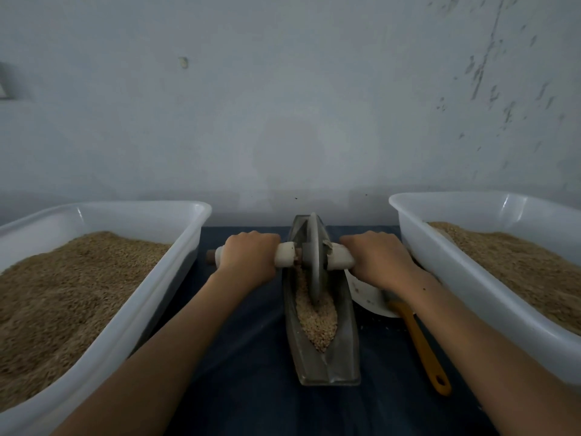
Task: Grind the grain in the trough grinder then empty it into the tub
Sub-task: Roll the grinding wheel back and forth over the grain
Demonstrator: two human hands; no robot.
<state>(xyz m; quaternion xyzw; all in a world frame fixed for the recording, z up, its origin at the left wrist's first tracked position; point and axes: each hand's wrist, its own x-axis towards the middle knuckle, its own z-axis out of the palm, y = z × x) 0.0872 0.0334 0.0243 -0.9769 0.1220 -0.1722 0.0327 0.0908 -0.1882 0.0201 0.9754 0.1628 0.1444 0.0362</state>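
A grey metal trough grinder lies lengthwise on the dark blue table in front of me. Pale grain fills its groove. A grey grinding wheel stands upright in the far half of the trough, on an axle with white-wrapped handles. My left hand grips the left handle. My right hand grips the right handle. A white tub heaped with brown grain stands at the left. A second white tub, also holding grain, stands at the right.
A white bowl sits between the trough and the right tub, partly under my right forearm. A tool with an orange handle lies beside it, pointing toward me. A pale wall rises just behind the table.
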